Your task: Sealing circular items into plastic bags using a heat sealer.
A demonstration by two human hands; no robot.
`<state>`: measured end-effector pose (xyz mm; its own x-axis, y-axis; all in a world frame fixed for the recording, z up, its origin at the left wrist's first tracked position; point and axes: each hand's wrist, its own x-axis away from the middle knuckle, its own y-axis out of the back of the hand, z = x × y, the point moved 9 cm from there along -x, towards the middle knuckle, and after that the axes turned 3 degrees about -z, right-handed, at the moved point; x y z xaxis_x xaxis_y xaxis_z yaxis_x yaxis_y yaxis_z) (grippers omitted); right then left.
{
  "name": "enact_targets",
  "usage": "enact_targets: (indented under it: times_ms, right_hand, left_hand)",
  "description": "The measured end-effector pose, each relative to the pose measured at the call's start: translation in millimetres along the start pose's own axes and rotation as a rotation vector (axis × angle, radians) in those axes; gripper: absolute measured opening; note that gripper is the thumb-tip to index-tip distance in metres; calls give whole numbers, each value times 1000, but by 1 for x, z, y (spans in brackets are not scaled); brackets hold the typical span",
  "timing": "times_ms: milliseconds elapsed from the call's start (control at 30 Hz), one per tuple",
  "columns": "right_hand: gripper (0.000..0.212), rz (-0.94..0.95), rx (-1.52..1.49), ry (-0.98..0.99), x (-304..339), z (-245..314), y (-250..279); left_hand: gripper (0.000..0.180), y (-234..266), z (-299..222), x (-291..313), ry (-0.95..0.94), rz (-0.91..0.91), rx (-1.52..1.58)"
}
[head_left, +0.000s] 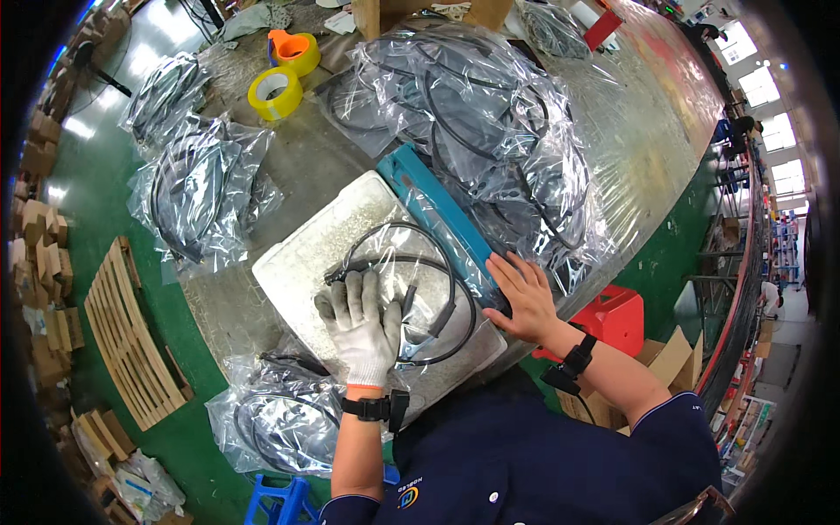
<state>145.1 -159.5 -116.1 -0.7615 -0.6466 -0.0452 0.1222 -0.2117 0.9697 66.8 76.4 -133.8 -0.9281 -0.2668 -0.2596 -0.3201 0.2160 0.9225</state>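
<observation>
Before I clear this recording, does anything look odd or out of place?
One mismatch: the left hand wears a white glove, while the right hand, at the blue bar, is bare. No spill stands out.

Bright windows (779, 134) at right; glare on plastic bags (490, 122); edges bend and darken.
</observation>
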Motion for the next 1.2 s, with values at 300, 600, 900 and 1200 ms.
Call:
enact_targets:
  times_ms: [300,600,900,1200]
  right_hand:
    - [75,-26,21,1,-5,-2,1]
    - [76,22,-23,-20,-6,-1,0]
    - [76,-86,-67,22,9,-8,1]
    - [71,-178,-116,89,-1,3,13]
  left_hand:
    - [55,-4,0,-6,9,-29,-7]
    - [65,20,-5,-22,26,-5,40]
    - [67,-21,15,-75,140,280,-87]
    - [52,-48,32,-94,173,398,-156]
